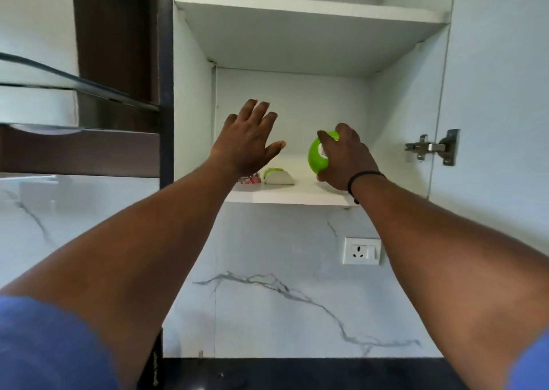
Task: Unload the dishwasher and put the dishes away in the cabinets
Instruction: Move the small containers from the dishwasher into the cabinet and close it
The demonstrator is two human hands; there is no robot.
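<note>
We are holding a green cup (pixel 319 155) in our right hand (pixel 346 159): the fingers are curling around its side and the thumb is pressing from below, so the grip is wrapping the cup and not only pinching it. The cup is lying tilted, with its opening turned to the left, toward our other hand, and its long axis is running almost level from right to left. It is just above the lower shelf (pixel 292 195) of the open white cabinet (pixel 297 38), near the front edge; we cannot tell if it is already touching the board.

Our left hand (pixel 248 143) is hanging spread in the air, fingers straight and apart, holding nothing. It is to the left of the cup and well apart from it.

Under the left hand, on the same shelf, a small white and green dish (pixel 278 177) is lying, and just beside it, at the left, a small thing with a red pattern (pixel 250 179) that we cannot name.

We are judging that the step in hand is the setting down of the cup. For this the right hand alone is enough, because it is already on the cup. The cup needs turning until its axis is upright, and the free place on the shelf lies directly under it, to the right of the white dish.
</note>
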